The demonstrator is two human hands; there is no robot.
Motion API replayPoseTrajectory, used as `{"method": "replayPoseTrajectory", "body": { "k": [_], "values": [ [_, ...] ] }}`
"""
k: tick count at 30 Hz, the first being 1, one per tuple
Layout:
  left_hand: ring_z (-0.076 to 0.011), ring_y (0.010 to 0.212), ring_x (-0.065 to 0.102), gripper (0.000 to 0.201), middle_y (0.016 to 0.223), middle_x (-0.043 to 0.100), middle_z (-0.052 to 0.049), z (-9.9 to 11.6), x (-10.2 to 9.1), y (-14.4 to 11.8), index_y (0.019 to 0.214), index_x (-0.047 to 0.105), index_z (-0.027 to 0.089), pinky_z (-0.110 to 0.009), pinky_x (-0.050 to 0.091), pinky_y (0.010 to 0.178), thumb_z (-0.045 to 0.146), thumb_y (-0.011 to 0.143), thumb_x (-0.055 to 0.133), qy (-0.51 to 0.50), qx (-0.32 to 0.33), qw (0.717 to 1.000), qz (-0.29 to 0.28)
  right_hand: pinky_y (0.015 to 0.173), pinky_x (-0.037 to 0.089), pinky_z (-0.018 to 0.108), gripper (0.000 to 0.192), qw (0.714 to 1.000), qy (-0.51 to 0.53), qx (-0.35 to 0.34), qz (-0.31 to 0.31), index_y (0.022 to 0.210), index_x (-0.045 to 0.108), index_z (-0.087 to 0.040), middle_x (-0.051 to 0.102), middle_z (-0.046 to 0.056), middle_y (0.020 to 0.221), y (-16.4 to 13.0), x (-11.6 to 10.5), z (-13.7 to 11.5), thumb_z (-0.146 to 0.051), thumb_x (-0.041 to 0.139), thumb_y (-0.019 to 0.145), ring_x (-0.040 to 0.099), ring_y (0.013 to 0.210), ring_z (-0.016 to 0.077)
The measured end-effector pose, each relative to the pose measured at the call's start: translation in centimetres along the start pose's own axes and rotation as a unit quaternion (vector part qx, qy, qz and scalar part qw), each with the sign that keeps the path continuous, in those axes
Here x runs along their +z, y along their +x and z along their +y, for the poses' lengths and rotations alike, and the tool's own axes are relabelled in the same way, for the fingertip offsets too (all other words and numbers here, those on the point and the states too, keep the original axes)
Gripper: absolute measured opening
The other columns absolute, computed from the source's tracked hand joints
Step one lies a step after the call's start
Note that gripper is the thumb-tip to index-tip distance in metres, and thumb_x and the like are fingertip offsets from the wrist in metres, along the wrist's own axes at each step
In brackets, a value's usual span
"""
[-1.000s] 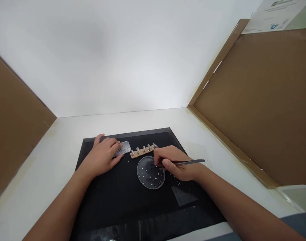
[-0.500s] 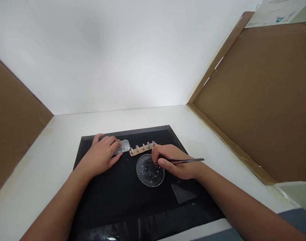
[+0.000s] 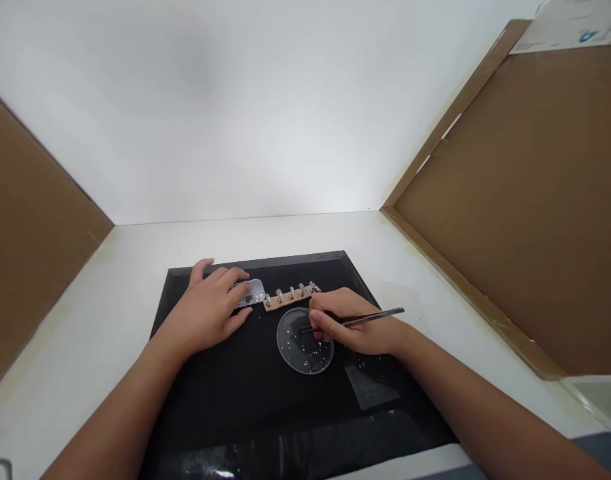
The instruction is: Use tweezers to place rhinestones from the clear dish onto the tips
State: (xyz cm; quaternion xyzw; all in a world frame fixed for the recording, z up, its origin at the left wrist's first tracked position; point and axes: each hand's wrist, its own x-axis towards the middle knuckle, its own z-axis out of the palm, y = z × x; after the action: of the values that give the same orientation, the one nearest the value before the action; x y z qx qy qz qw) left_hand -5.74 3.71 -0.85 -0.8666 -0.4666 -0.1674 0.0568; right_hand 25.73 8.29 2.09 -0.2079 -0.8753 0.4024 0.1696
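My right hand is closed around metal tweezers, their tips pointing left over a clear round dish. Small shiny bits lie scattered in this dish, and whether the tips hold one is too small to tell. My left hand rests with spread fingers over a clear plastic box with compartments, hiding much of it. Between the hands, behind the dish, lies a tan strip with several small clear-topped metal pieces standing along it.
Everything lies on a black mat on a white table. More bits are strewn right of the dish, near a clear flat sheet. Cardboard panels stand at left and right, a white wall behind.
The tweezers' prongs have drawn closer together, their tips still over the dish. My left fingers have spread a little on the box. The whole view has shifted slightly.
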Motion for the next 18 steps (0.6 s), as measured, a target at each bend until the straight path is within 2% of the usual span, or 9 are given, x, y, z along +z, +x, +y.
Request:
{"method": "replayPoseTrajectory", "body": {
  "k": [2,3,5,8,10,11,13,16,18],
  "values": [
    [-0.0257,0.099,0.069,0.022,0.12,0.073,-0.008,0.3,-0.9,0.0,0.112,0.071,0.025,-0.051,0.051,0.098,0.036,0.104,0.055,-0.016,0.047,0.999,-0.002,0.056,0.057,0.021,0.034,1.0,-0.004,0.017,-0.003,0.085,0.055,-0.019,0.07,0.002,0.075,0.0,-0.1,0.0,-0.036,0.045,0.114,0.073,0.064,0.013],
    [-0.022,0.085,0.068,0.022,0.109,0.074,-0.007,0.5,-1.3,0.0,0.1,0.072,0.024,-0.042,0.054,0.08,0.037,0.103,0.054,-0.025,0.063,0.998,0.004,0.055,0.057,0.021,0.035,1.0,-0.005,0.025,-0.005,0.085,0.055,-0.019,0.071,0.003,0.075,0.0,-0.1,-0.1,-0.036,0.045,0.114,0.073,0.064,0.0132],
    [-0.015,0.06,0.057,0.028,0.094,0.073,-0.004,1.1,-2.0,-0.1,0.085,0.069,0.024,-0.034,0.043,0.055,0.039,0.102,0.053,-0.031,0.07,0.997,0.023,0.055,0.057,0.022,0.034,0.999,-0.015,0.035,-0.008,0.086,0.054,-0.019,0.072,0.003,0.075,0.0,-0.2,-0.2,-0.036,0.045,0.114,0.073,0.064,0.0134],
    [-0.0149,0.058,0.057,0.027,0.095,0.074,-0.003,2.6,-2.3,-0.1,0.086,0.071,0.025,-0.034,0.043,0.052,0.042,0.101,0.056,-0.052,0.103,0.993,0.029,0.058,0.057,0.024,0.033,0.998,-0.045,0.033,-0.015,0.087,0.055,-0.019,0.072,0.002,0.074,0.0,-0.3,-0.5,-0.035,0.044,0.114,0.073,0.064,0.014],
    [-0.0165,0.067,0.064,0.027,0.113,0.075,-0.005,3.7,-2.2,0.0,0.104,0.075,0.028,-0.034,0.048,0.056,0.048,0.101,0.058,-0.071,0.118,0.99,0.031,0.059,0.057,0.025,0.032,0.998,-0.053,0.032,-0.016,0.087,0.055,-0.019,0.072,0.002,0.074,0.0,-0.3,-0.6,-0.034,0.044,0.114,0.073,0.065,0.0143],
    [-0.0157,0.066,0.065,0.028,0.117,0.075,-0.004,4.2,-2.0,0.1,0.105,0.076,0.029,-0.034,0.049,0.056,0.051,0.101,0.059,-0.08,0.127,0.988,0.025,0.059,0.057,0.025,0.032,0.998,-0.054,0.031,-0.015,0.087,0.055,-0.019,0.072,0.002,0.074,0.0,-0.4,-0.7,-0.035,0.044,0.113,0.073,0.065,0.0143],
    [-0.0141,0.06,0.061,0.029,0.107,0.076,-0.004,5.0,-1.5,0.2,0.099,0.077,0.027,-0.034,0.047,0.053,0.051,0.1,0.061,-0.096,0.145,0.985,0.013,0.058,0.056,0.024,0.032,0.998,-0.052,0.032,-0.011,0.086,0.054,-0.02,0.073,0.002,0.074,0.0,-0.4,-0.7,-0.035,0.045,0.113,0.072,0.063,0.0142],
    [-0.0134,0.054,0.057,0.024,0.082,0.07,0.0,5.5,-0.8,0.2,0.101,0.078,0.026,-0.032,0.038,0.048,0.046,0.099,0.065,-0.137,0.156,0.978,0.014,0.057,0.054,0.024,0.032,0.998,-0.053,0.031,-0.012,0.085,0.053,-0.02,0.074,0.002,0.074,0.0,-0.3,-0.6,-0.035,0.046,0.113,0.072,0.062,0.014],
    [-0.0127,0.053,0.056,0.019,0.075,0.067,0.003,5.4,-0.4,0.1,0.102,0.079,0.026,-0.031,0.034,0.048,0.041,0.097,0.067,-0.167,0.153,0.974,0.012,0.057,0.054,0.023,0.032,0.998,-0.053,0.035,-0.013,0.085,0.053,-0.02,0.074,0.002,0.074,0.0,-0.3,-0.6,-0.035,0.045,0.113,0.073,0.062,0.0139]
  ]
}}
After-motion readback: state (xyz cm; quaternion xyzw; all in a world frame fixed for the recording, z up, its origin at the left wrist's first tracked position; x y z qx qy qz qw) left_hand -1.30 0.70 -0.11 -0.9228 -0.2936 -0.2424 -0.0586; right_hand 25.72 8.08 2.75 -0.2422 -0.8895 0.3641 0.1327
